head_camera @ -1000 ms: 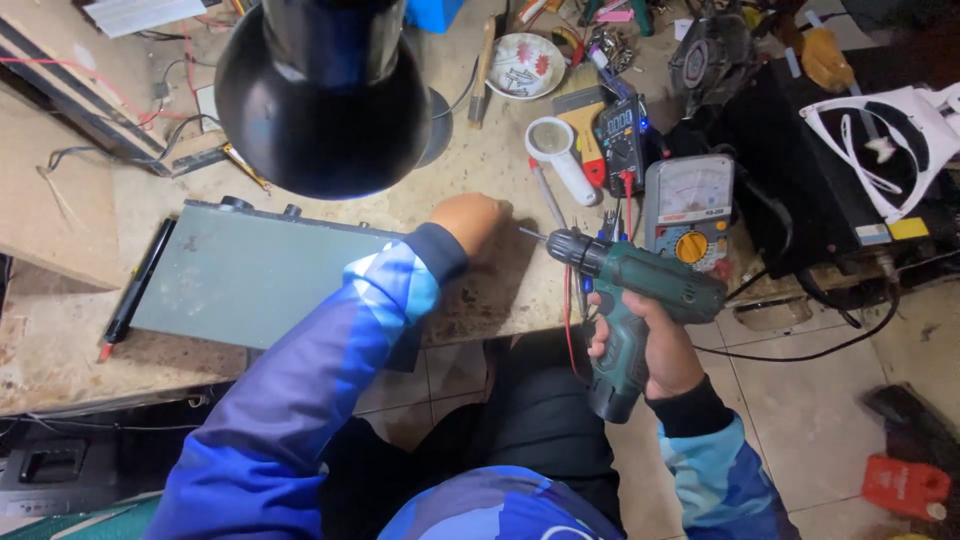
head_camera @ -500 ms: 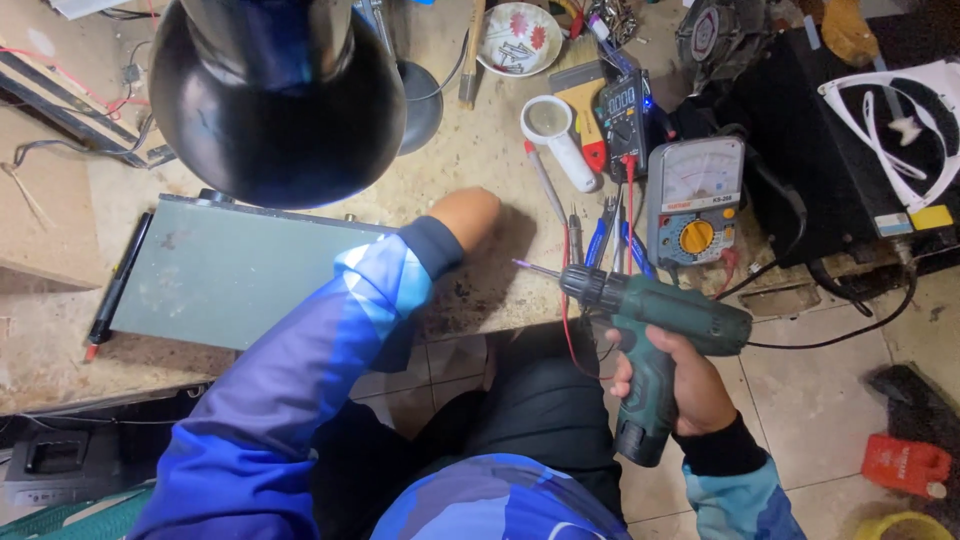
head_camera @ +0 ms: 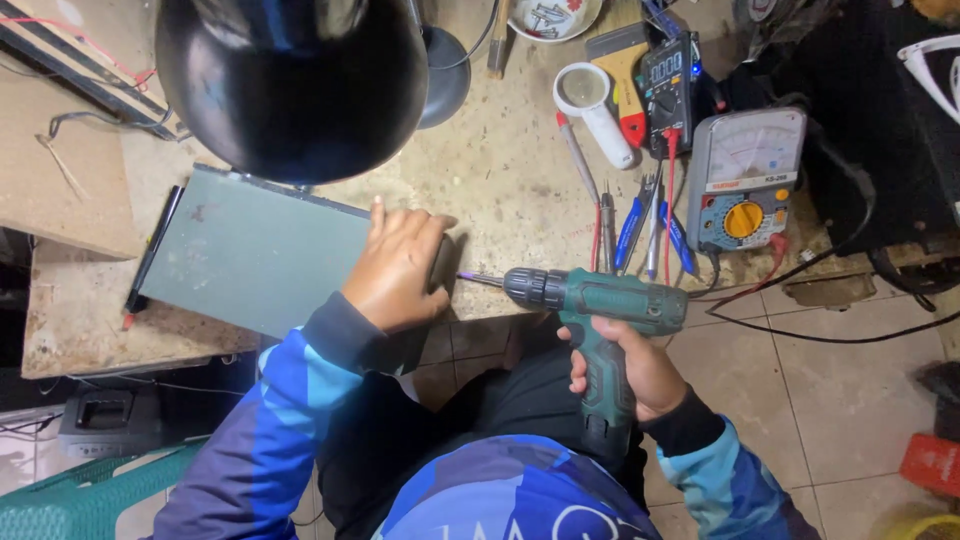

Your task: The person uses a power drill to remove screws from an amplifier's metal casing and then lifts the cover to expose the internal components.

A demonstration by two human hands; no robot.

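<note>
A flat grey-green metal case (head_camera: 255, 250) lies on the worn workbench (head_camera: 500, 190). My left hand (head_camera: 398, 265) presses on its right end, fingers spread over the top. My right hand (head_camera: 630, 370) grips the handle of a green cordless drill (head_camera: 600, 300), held level. Its bit (head_camera: 480, 279) points left at the case's right side, close to my left hand's fingers.
A black lamp shade (head_camera: 295, 85) hangs over the bench and hides part of it. To the right lie an analogue meter (head_camera: 745, 180), a digital multimeter (head_camera: 668, 85), screwdrivers and pliers (head_camera: 640, 225), a white magnifier (head_camera: 595, 105) and a bowl of small parts (head_camera: 555, 15). Cables trail off the bench edge.
My left hand has shifted onto the case's right end. The drill has turned level and its bit has come in toward the case's side.
</note>
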